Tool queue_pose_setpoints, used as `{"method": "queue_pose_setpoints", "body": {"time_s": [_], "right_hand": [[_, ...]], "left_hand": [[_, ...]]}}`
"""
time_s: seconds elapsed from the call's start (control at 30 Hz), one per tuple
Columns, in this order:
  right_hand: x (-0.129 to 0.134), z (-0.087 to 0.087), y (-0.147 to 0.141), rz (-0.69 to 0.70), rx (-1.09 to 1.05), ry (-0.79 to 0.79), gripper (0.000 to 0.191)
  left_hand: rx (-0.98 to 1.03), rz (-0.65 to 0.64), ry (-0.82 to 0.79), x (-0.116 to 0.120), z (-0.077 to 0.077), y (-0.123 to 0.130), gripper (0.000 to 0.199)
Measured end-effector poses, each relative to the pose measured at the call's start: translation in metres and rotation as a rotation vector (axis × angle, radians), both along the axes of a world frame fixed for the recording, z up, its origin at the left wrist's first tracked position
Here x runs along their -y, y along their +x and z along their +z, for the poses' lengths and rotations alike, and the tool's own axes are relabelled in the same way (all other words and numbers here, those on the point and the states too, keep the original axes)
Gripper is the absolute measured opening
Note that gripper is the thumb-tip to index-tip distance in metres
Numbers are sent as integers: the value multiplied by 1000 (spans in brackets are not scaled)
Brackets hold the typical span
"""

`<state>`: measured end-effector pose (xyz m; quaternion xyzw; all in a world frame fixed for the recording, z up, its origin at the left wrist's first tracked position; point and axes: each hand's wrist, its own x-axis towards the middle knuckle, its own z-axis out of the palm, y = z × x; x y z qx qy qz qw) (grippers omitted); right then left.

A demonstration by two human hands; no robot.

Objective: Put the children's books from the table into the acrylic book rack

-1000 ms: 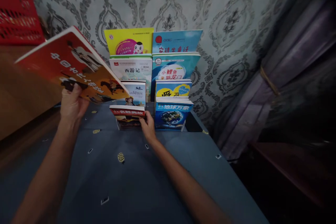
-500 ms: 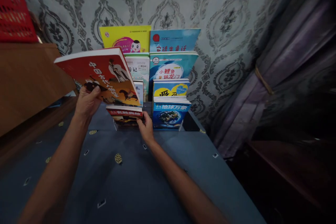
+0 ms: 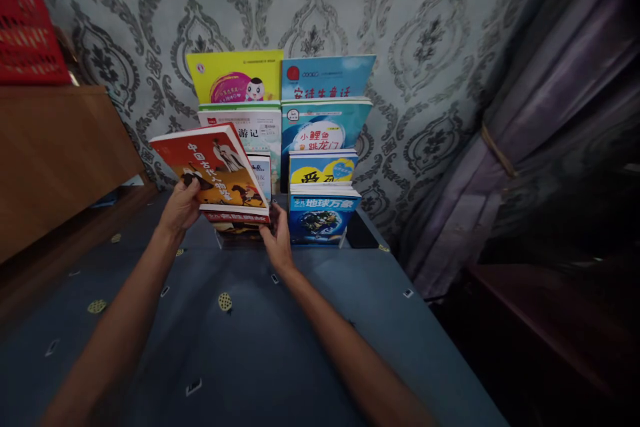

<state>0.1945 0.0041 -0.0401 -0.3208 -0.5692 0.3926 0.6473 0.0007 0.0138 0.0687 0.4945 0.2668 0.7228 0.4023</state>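
My left hand (image 3: pixel 182 205) grips the left edge of a red and orange book (image 3: pixel 215 170), which is tilted, its lower edge just above a dark red book (image 3: pixel 240 229) in the front left of a book stand. My right hand (image 3: pixel 278 235) pinches the right edge of that dark red book. Behind them, in the left column, stand a white book (image 3: pixel 267 127) and a yellow one (image 3: pixel 235 77). A blue book with a globe (image 3: pixel 323 220) fronts the right column, with several blue books behind it.
A patterned blue cloth (image 3: pixel 280 347) covers the table. At the left are a wooden box (image 3: pixel 60 160) and a red basket (image 3: pixel 30 33). A tied purple curtain (image 3: pixel 480 200) hangs at the right, before a patterned wall (image 3: pixel 320 13).
My left hand has moved the red and orange book right and down, closer to the dark red book. My right hand has stayed at the dark red book's edge.
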Motion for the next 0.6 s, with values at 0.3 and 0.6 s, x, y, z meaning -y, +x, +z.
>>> {"method": "queue_pose_setpoints", "body": {"time_s": [0.3,0.6], "right_hand": [[6,12,6,-26,88,105,53],[6,16,10,-53,206,109,39]], "left_hand": [[62,-16,-70,-5,-20,1,46],[-11,-95,-135,-6,-30,7,57]]}}
